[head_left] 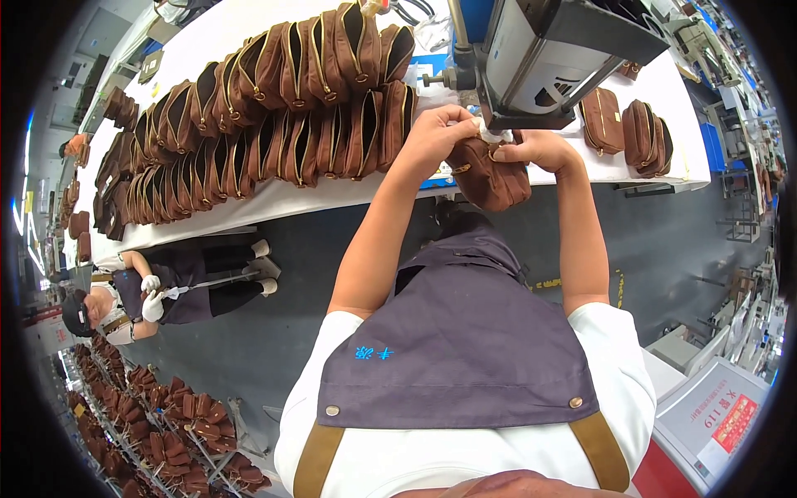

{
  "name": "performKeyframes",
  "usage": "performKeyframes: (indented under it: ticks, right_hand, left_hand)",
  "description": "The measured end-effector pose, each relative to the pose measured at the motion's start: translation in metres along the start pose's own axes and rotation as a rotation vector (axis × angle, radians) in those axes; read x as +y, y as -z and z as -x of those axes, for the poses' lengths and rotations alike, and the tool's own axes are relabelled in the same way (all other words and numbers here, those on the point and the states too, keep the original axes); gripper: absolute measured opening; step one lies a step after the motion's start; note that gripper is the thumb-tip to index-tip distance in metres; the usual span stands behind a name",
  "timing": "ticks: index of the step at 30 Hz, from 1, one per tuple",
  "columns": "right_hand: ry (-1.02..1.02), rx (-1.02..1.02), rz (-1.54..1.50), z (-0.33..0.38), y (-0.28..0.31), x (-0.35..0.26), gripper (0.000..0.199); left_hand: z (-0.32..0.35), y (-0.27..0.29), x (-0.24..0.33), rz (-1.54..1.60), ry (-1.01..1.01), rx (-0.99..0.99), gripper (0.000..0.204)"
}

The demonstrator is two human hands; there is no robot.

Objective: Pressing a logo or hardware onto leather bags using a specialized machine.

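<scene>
Both hands — left hand [436,133] and right hand [535,149] — grip a brown pouch [490,178] under the machine [552,58] head, pinching a white tag [491,131]. The step seems to be fixing the tag; next it needs steady holding.

The white table [274,199] carries rows of open brown pouches [274,108] and a machine [548,50].

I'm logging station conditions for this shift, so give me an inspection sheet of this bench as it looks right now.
Surface: white table, mostly covered.
Job's things: brown pouch held at the table edge under the grey machine; small white piece pinched at its top.
Clutter: rows of open brown pouches on the left; three closed pouches on the right.
Hands: left hand and right hand both grip the pouch.
Cables: dark cables at the table's far edge.
Surroundings: another person in white gloves on the left; racks of brown goods lower left; dark floor.
</scene>
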State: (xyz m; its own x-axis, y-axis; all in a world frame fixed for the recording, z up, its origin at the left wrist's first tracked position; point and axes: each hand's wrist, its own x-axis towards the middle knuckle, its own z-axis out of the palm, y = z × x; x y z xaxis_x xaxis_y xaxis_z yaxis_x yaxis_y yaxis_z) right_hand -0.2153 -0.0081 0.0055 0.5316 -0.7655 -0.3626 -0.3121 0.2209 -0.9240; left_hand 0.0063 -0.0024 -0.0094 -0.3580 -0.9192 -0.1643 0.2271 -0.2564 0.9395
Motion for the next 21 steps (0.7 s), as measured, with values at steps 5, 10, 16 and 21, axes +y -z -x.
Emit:
performKeyframes:
  ticks: [5, 10, 16, 21]
  right_hand:
    - [0.119, 0.001, 0.003, 0.0, -0.004, -0.007, 0.054]
    - [0.015, -0.074, -0.025, -0.003, 0.001, -0.006, 0.052]
    - [0.085, 0.021, 0.398, 0.033, -0.011, -0.056, 0.063]
    - [0.394, 0.274, 0.641, 0.072, -0.047, -0.035, 0.064]
  left_hand:
    - [0.004, -0.002, 0.004, 0.081, 0.021, -0.004, 0.013]
    - [0.005, 0.005, 0.003, -0.053, 0.023, 0.001, 0.011]
    - [0.03, -0.016, 0.018, -0.277, -0.058, 0.135, 0.014]
    - [0.075, -0.065, -0.019, -0.111, -0.039, 0.273, 0.014]
